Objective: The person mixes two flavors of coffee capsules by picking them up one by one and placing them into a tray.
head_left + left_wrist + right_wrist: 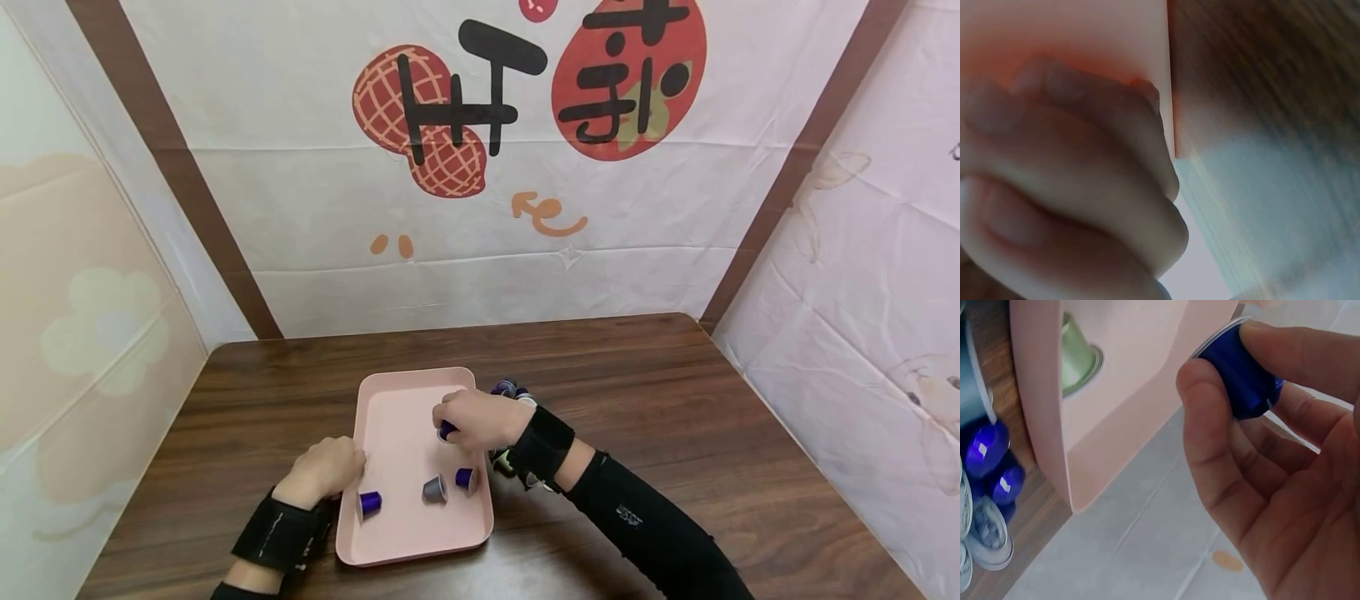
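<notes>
A dark blue coffee capsule [1241,372] is pinched between the thumb and fingers of my right hand [480,419], above the right half of a pink tray [411,546]. My left hand [324,469] grips the tray's left rim with curled fingers; the left wrist view shows the fingers [1085,131] against the pink wall. On the tray's near part lie a purple capsule [370,502], a grey capsule [435,489] and another dark blue capsule [466,479]. A light green capsule [1080,357] also lies in the tray, seen only in the right wrist view.
Several more capsules [506,388] are heaped on the wooden table [637,392] just right of the tray, partly hidden by my right wrist. Printed cloth walls [315,292] stand at the back and both sides.
</notes>
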Motion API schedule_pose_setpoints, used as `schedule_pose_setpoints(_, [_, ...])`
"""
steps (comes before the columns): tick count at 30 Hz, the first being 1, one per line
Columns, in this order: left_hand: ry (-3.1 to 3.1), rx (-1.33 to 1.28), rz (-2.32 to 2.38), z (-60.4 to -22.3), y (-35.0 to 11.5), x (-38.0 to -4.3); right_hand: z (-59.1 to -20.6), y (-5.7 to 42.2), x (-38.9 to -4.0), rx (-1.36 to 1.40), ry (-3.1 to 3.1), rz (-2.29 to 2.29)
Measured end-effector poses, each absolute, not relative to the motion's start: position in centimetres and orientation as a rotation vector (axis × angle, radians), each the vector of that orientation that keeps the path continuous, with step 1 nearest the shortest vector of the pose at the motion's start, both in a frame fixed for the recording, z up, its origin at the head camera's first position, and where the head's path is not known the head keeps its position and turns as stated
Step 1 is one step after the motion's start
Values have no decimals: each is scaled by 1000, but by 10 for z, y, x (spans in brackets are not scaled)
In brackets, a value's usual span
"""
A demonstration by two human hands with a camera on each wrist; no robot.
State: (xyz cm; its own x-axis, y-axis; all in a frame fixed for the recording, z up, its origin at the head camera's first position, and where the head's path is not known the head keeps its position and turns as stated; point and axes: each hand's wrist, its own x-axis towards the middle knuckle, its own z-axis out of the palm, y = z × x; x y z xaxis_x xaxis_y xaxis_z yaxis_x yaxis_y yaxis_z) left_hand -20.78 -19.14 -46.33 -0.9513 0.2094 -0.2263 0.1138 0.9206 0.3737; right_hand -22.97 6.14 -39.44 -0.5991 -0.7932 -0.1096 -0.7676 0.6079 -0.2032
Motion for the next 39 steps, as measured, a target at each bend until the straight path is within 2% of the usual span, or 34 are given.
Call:
schedule_pose_setpoints(10, [2820,218,486,-464,-188,-207,-407,31,-220,-1329,2683,29])
schedule_pose_setpoints(24, [2825,216,489,-464,-189,-206,-406,22,-220,-1321,2680,16])
schedule_pose_setpoints(29, [2825,223,478,-466,-187,-205,-404,36,-217,-1284,2680,-20])
schedule_pose_setpoints(39, [2821,236,480,-464,-189,-209,-394,96,-233,-1225,2757,-142])
